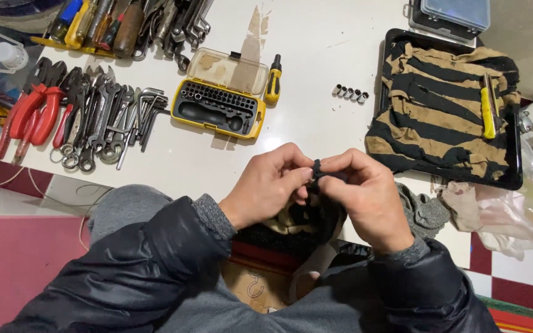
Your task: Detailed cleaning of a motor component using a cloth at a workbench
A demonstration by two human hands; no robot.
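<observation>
- Small dark part (316,169) — pinched between the fingertips of both hands at the centre of the frame, just above the near edge of the desk (316,68); what kind of part it is cannot be made out.
- Left hand (268,185) is curled tight, thumb and forefinger closed on the left side of the part; right hand (365,194) is closed on its right side, fingers bent over it and hiding most of it.
- Under the hands lies a dark and tan cloth (297,222), mostly covered by them; a grey rag (424,213) sits just right of the right hand.
- At the right of the frame a black tray (513,179) holds a striped tan and black cloth (433,111) with a yellow-handled tool (488,111) lying on it.
- Upper centre: an open yellow bit case (220,102) with a clear lid, a small yellow and black screwdriver (272,80) just beside it, and a short row of small metal sockets (350,94) further right.
- At the left, red-handled pliers (32,111) lie beside a spread of wrenches (103,120) and hex keys (149,108); more screwdrivers (97,24) are cut off by the top edge.
- Nothing on the desk stands between the hands and the part — the tools lie well apart from them.
- A clear plastic bag (525,209) at the lower right is partly cut off.
</observation>
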